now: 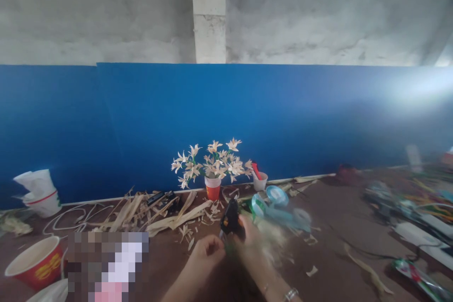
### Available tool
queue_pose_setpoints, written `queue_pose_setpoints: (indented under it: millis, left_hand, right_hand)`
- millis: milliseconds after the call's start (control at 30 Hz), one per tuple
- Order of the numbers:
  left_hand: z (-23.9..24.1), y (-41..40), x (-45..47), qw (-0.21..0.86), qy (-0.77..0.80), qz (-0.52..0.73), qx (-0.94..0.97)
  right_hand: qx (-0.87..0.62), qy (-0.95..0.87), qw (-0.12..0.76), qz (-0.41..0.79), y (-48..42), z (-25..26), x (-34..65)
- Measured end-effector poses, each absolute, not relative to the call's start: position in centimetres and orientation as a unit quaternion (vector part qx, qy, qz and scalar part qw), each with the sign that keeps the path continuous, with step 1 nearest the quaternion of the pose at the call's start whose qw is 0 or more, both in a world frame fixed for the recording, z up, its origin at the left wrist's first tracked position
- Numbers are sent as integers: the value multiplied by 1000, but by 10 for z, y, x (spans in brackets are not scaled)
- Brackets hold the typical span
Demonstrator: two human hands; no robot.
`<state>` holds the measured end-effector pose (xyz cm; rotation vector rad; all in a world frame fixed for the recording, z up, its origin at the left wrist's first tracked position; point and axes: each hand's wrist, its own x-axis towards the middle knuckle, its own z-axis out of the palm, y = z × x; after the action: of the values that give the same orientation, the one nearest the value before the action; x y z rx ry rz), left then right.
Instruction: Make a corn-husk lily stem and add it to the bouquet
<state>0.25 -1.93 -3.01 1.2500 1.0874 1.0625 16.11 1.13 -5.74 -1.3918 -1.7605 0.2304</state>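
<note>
My right hand [252, 240] is wrapped around a black hot glue gun [231, 219]. Close beside its lower end, my left hand [208, 251] is closed in a pinch; whatever lies between the fingertips is too small and blurred to name. Behind both hands stands a red and white paper cup [213, 189] filled with pale flowers [215, 163] on green stems, made of what looks like dried husk. Scattered husk strips [177, 222] and small scraps lie left of the glue gun. To its right are rolls of clear bluish tape [277, 197], partly smeared by blur.
A white cup [260, 183] holds a red-handled tool. Far left are crumpled white cups [44, 198], a white cable [79, 217] and a large red paper tub [37, 262]. Power strips [423, 240] lie at right. A blue panel [141, 122] borders the table's back.
</note>
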Motion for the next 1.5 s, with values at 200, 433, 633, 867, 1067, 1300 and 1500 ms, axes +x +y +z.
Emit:
queue_pose_setpoints:
  millis: [200,433,633,867,1067,1300,1500]
  left_hand:
    - [-33,-23,4,653,401,481,426]
    - [-24,-32,3,670,379,508,387]
    - [-25,-32,3,671,386,514,371]
    - [-27,-29,2,671,380,512,378]
    - [-27,-29,1,672,387,511,371]
    - [-25,-29,2,676,380,512,369]
    - [-24,-30,2,675,383,517,363]
  right_hand:
    - [-585,-704,396,78,6,-53,160]
    - [-536,-727,413,117,2,-44,156]
    - [-534,-729,407,136,-2,-38,155]
    - [-529,-734,403,137,0,-41,155]
    - [-542,-729,397,128,-1,-41,154]
    - [-536,-733,402,115,-1,-41,154]
    - [-545,-729,408,77,-1,-41,153]
